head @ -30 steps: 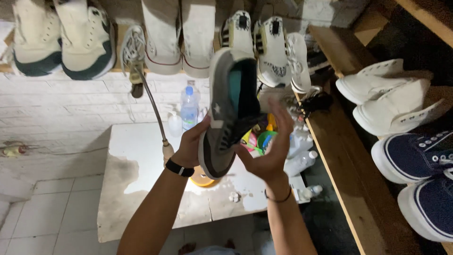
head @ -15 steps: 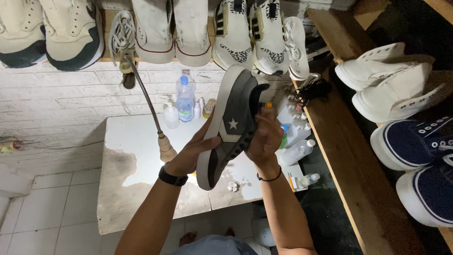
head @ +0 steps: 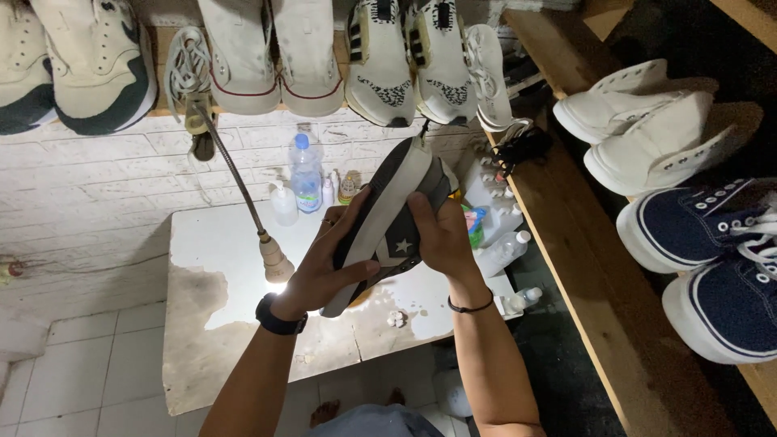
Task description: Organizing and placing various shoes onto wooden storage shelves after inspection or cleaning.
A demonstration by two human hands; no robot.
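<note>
Both my hands hold one dark grey sneaker point(head: 387, 218) with a pale sole and a white star on its side, raised over a small white table point(head: 212, 324). My left hand point(head: 324, 267) wears a black wrist device and cups the sneaker from the sole side, thumb across the lower upper. My right hand point(head: 441, 235), with a thin dark band on the wrist, grips the upper from the right. The sneaker is tilted, toe pointing up and away, sole facing left.
A gooseneck lamp point(head: 273, 263) shines on the table. A blue-capped water bottle point(head: 305, 174) and small bottles point(head: 285, 204) stand at the table's back. White shoes point(head: 267, 57) hang on the brick wall. A wooden shelf point(head: 583, 267) at right carries white point(head: 647, 129) and navy shoes point(head: 712, 259).
The sneaker has been turned: its teal inside faced me before, now its side with the star and its sole edge show. Both hands stayed on it and dropped lower in view.
</note>
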